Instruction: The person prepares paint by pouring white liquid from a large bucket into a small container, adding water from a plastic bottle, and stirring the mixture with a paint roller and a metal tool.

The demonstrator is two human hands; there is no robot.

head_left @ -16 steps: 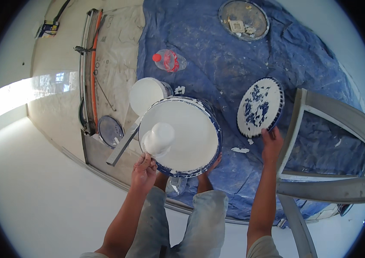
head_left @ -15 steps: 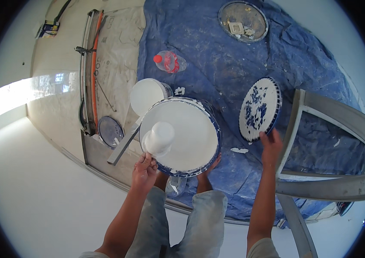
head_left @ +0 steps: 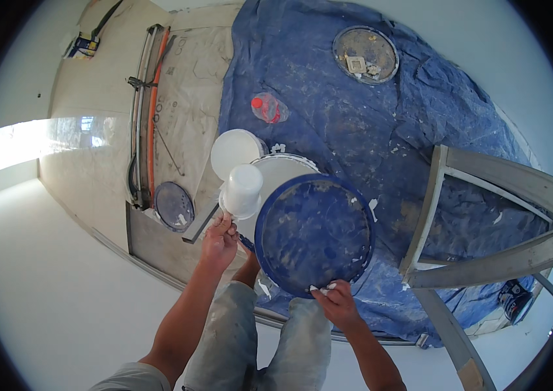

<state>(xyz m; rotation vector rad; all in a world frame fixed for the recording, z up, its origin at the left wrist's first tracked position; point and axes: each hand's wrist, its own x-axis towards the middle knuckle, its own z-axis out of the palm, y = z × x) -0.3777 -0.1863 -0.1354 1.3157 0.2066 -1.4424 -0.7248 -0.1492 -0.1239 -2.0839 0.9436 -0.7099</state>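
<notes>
My left hand (head_left: 220,246) pinches the rim of a small white plastic tub (head_left: 245,186), which is tipped bottom up over the left side of a large bucket (head_left: 280,168) of white paint-like material. In my right hand (head_left: 338,304) is a round blue lid (head_left: 314,228), gripped by its near edge with thumb and fingers. The lid's blue face points up, and it hides most of the large bucket's right and near parts. White smears mark the fingers of my right hand.
A smaller white bucket (head_left: 234,154) stands behind the tub, near a plastic bottle (head_left: 269,108). A metal bar (head_left: 201,223) lies at the left. Another blue lid (head_left: 173,206) and a tile cutter (head_left: 145,117) are further left. A metal frame (head_left: 424,215) rises at right from the blue sheet (head_left: 315,85).
My right hand has brought the lid leftward over the large bucket and turned it, so its blue face shows instead of the white-smeared one. My left hand still holds the tub.
</notes>
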